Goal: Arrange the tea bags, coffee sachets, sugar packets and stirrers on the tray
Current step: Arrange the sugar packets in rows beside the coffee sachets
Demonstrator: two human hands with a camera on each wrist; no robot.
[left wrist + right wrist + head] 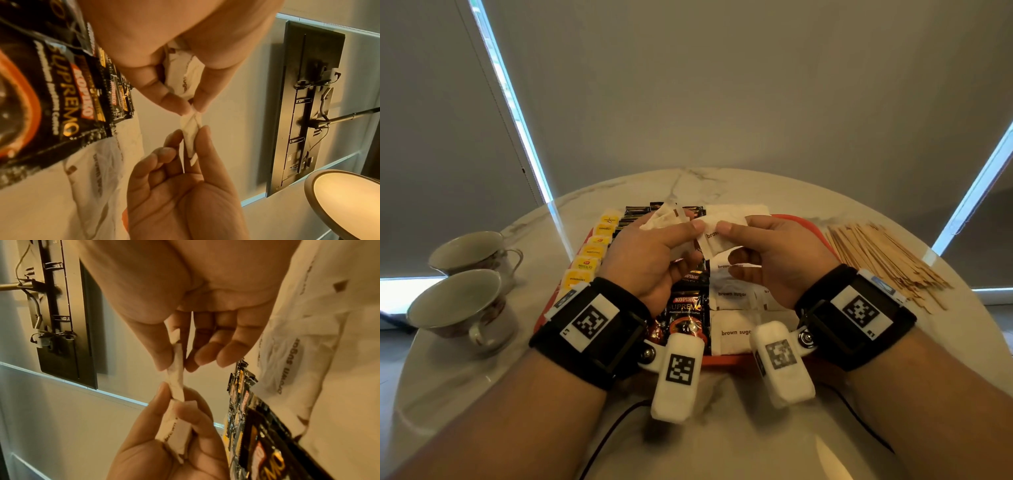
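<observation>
Desk [722,428]: round, pale marbled top; carries all items below.
Tray [726,360]: orange-red, at desk centre under both hands; holds three columns.
Tray, left column: yellow tea bags [585,265], one row running front to back.
Tray, middle column: black coffee sachets [685,315], overlapping, "SUPREMO" print readable.
Tray, right column: white sugar packets [732,330] marked "brown sugar", overlapping front to back.
Stirrers [883,257]: wooden, loose pile on the desk right of the tray, not on it.
Cups [462,305]: two, on the desk left of the tray, nothing seen inside.
Left hand [654,253]: above the tray; thumb and forefinger pinch one end of a white packet [714,236]; further packets bunched in the palm.
Right hand [774,253]: above the tray; thumb and forefinger pinch the same packet's other end; remaining fingers [205,356] loosely extended.
</observation>
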